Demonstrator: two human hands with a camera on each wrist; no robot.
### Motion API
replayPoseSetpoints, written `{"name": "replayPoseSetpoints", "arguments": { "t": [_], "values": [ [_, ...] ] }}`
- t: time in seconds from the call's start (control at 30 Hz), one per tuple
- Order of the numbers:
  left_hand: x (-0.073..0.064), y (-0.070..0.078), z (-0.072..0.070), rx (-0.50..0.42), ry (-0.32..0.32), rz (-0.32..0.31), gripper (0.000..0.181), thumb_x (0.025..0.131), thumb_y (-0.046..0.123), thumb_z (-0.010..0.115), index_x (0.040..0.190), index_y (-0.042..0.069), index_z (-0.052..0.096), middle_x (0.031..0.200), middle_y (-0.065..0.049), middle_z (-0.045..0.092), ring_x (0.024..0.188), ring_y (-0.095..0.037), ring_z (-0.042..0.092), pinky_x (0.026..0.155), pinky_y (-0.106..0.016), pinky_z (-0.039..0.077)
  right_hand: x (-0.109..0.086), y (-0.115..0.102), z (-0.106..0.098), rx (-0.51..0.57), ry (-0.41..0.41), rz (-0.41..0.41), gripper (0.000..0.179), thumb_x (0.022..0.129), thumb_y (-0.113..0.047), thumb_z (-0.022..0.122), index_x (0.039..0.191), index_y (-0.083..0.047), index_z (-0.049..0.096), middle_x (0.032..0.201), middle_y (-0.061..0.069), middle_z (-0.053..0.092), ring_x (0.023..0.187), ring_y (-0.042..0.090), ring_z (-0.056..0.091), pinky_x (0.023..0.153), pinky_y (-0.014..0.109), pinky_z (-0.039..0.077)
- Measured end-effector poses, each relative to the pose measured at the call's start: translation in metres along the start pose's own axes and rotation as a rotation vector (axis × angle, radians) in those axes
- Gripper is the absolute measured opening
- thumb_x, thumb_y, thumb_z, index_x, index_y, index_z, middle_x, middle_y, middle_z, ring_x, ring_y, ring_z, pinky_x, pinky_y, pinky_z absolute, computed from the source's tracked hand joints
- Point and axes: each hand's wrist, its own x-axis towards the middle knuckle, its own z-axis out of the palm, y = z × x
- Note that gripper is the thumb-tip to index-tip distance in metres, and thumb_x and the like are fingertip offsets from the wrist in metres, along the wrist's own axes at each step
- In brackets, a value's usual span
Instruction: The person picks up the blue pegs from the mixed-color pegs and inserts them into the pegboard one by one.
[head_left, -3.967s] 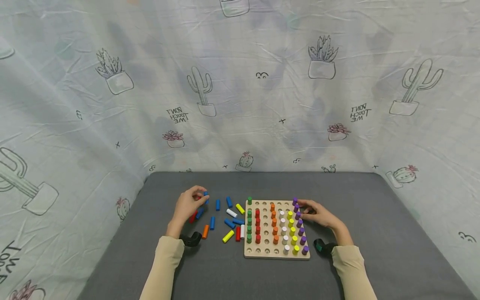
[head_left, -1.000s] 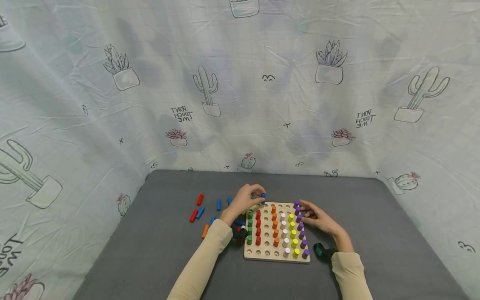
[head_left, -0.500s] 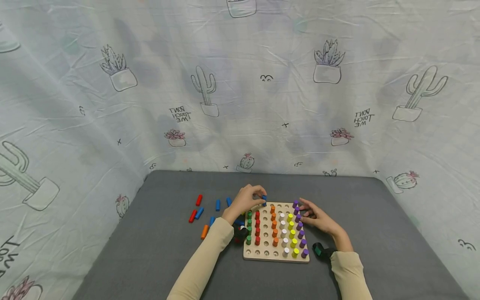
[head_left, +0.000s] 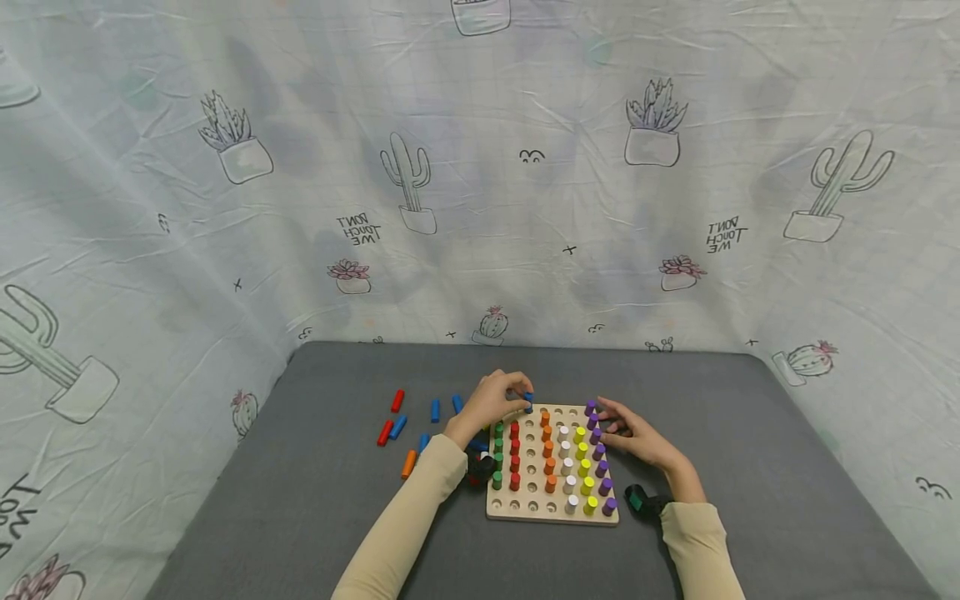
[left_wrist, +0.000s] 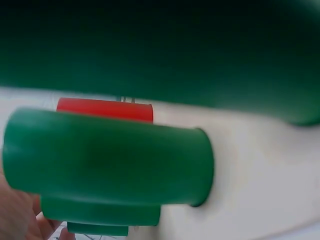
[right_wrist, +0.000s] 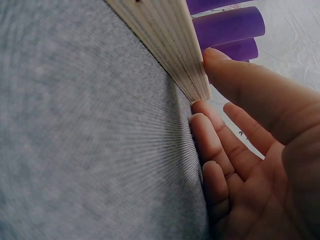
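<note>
My left hand (head_left: pixel 491 398) pinches a blue peg (head_left: pixel 528 402) upright at the far end of the wooden pegboard (head_left: pixel 525 514), in the third column from the left. Whether the peg's foot sits in a hole is hard to see. Green pegs (left_wrist: pixel 110 160) fill the foreground of the left wrist view, with a red peg (left_wrist: pixel 107 107) behind. At the board's right side my right hand (head_left: pixel 637 435) rests its thumb and fingertips against the edge, beside the purple pegs (right_wrist: pixel 230 25). Columns of red, orange, white and yellow pegs stand between.
Loose pegs lie left of the board on the grey table (head_left: pixel 300 500): red (head_left: pixel 385 432), blue (head_left: pixel 436 410) and orange (head_left: pixel 408 463). The left forearm and a black wrist camera (head_left: pixel 480 467) cover others. A patterned cloth (head_left: pixel 480 208) hangs behind.
My left hand has carried the blue peg from the loose pegs rightward to the board's far edge, then lowered it slightly. My right hand stays at the board's right side.
</note>
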Motion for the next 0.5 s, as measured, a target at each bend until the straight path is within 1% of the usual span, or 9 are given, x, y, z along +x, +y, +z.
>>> {"name": "replayPoseSetpoints", "arguments": {
  "t": [0.17,0.33,0.5],
  "values": [
    [0.0003,-0.0006,0.0014,-0.004,-0.016,-0.006,0.018,0.083,0.023,0.069,0.101,0.018,0.065,0.094,0.005,0.062,0.094,-0.019,0.052,0.097,-0.041,0.031,-0.0009,0.0006,-0.0002,0.012,-0.013,0.004,0.063,0.090,-0.008,0.059,0.142,0.007,0.026,0.125,0.030,0.045,0.089,0.005,0.049,0.073,0.022,0.043],
    [-0.0008,-0.0012,0.0023,-0.002,0.000,0.007,0.017,0.083,0.023,0.069,0.099,0.019,0.065,0.092,0.005,0.063,0.092,-0.020,0.051,0.095,-0.042,0.031,-0.0008,0.0020,-0.0006,0.008,-0.016,0.008,0.063,0.090,-0.008,0.059,0.142,0.007,0.026,0.124,0.029,0.045,0.089,0.006,0.049,0.073,0.022,0.043],
    [-0.0015,-0.0018,0.0032,0.013,-0.004,0.014,0.016,0.083,0.024,0.069,0.099,0.020,0.066,0.092,0.006,0.064,0.091,-0.018,0.050,0.094,-0.041,0.032,-0.0005,0.0022,-0.0010,0.011,-0.015,0.006,0.063,0.090,-0.008,0.059,0.141,0.007,0.026,0.124,0.029,0.045,0.089,0.006,0.049,0.073,0.022,0.043]
  ]
}}
